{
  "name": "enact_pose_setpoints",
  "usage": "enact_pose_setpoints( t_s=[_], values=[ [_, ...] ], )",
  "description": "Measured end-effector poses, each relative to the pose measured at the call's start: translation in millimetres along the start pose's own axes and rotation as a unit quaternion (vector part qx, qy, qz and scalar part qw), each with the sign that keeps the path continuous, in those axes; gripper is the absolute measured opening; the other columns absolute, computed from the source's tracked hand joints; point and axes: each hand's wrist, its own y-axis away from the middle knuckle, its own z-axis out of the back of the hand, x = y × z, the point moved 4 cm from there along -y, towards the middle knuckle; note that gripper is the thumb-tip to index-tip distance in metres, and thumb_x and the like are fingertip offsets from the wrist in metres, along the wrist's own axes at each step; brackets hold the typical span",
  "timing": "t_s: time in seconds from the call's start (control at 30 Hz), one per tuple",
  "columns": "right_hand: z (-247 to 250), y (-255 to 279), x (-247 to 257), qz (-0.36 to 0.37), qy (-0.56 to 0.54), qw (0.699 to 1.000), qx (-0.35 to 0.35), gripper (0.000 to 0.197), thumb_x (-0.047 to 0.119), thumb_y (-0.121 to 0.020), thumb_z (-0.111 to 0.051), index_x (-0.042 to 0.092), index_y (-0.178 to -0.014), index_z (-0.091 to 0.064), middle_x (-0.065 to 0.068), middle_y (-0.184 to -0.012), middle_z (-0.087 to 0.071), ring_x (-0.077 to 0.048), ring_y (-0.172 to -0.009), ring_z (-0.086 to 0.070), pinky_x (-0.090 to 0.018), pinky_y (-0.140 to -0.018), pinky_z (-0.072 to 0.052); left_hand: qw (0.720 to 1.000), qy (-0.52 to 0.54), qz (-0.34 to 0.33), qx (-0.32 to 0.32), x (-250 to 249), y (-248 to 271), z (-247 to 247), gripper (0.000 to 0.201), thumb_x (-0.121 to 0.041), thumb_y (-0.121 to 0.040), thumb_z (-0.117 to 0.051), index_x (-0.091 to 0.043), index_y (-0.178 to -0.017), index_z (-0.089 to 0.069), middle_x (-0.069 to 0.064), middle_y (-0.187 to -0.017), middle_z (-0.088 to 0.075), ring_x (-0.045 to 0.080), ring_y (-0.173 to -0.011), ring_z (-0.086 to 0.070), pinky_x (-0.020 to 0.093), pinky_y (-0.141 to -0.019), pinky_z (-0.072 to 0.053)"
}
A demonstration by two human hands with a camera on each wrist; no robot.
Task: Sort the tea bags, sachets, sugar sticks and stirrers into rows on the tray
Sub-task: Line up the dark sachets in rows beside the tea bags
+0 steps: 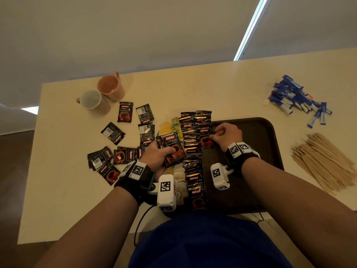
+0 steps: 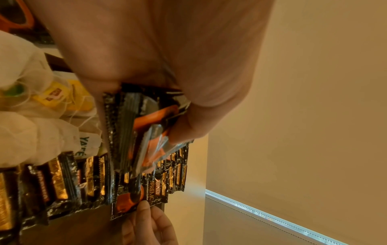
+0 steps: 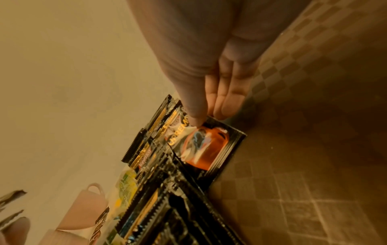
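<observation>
My left hand (image 1: 164, 153) grips a small stack of black Kopiko coffee sachets (image 1: 171, 147) above the tray's left edge; the left wrist view shows the stack (image 2: 144, 131) fanned in my fingers. My right hand (image 1: 214, 135) pinches the edge of one sachet (image 1: 205, 141) lying on the brown tray (image 1: 260, 132), beside a long row of overlapped sachets (image 1: 193, 157). In the right wrist view my thumb and fingers (image 3: 222, 109) hold that sachet (image 3: 206, 145) by its edge. Tea bags (image 1: 178, 177) with yellow tags (image 1: 168, 127) lie left of the row.
Several loose sachets (image 1: 116, 151) are scattered on the table at the left. Two mugs (image 1: 102, 95) stand at the back left. Blue sugar sticks (image 1: 295, 99) lie heaped at the back right, and wooden stirrers (image 1: 324, 161) are piled right of the tray.
</observation>
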Motion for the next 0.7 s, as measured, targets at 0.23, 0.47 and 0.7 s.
enact_pose_setpoints(
  t_s=[0.23, 0.47, 0.7],
  values=[
    [12.3, 8.6, 9.4, 0.048, 0.026, 0.997, -0.063, 0.006, 0.019, -0.089, -0.069, 0.017, -0.095, -0.068, 0.012, -0.075, -0.06, -0.004, -0.073, -0.057, -0.028, -0.081, -0.054, 0.999, -0.036, -0.028, -0.026, -3.8, 3.7, 0.0, 0.021, 0.005, -0.09, -0.064, -0.008, -0.103, -0.054, 0.014, -0.098, -0.067, 0.021, -0.075, -0.069, 0.028, -0.05, -0.056],
    [-5.5, 44.6, 63.5, 0.15, -0.115, 0.958, 0.216, 0.017, 0.029, -0.092, -0.068, 0.014, -0.098, -0.071, 0.0, -0.082, -0.072, -0.009, -0.068, -0.068, -0.021, -0.061, -0.054, 0.993, -0.092, -0.068, -0.032, -1.9, 0.5, 1.0, 0.03, -0.007, -0.079, -0.08, -0.015, -0.103, -0.063, 0.009, -0.1, -0.073, 0.02, -0.084, -0.072, 0.028, -0.062, -0.058],
    [-17.0, 45.3, 50.5, 0.094, -0.125, 0.961, 0.229, 0.018, 0.017, -0.084, -0.076, 0.01, -0.098, -0.067, -0.007, -0.086, -0.07, -0.007, -0.066, -0.065, -0.02, -0.059, -0.052, 0.997, -0.052, -0.037, 0.039, 1.4, 1.1, -6.4, 0.021, -0.004, -0.091, -0.067, -0.016, -0.107, -0.062, 0.012, -0.106, -0.072, 0.023, -0.089, -0.073, 0.038, -0.073, -0.06]
  ],
)
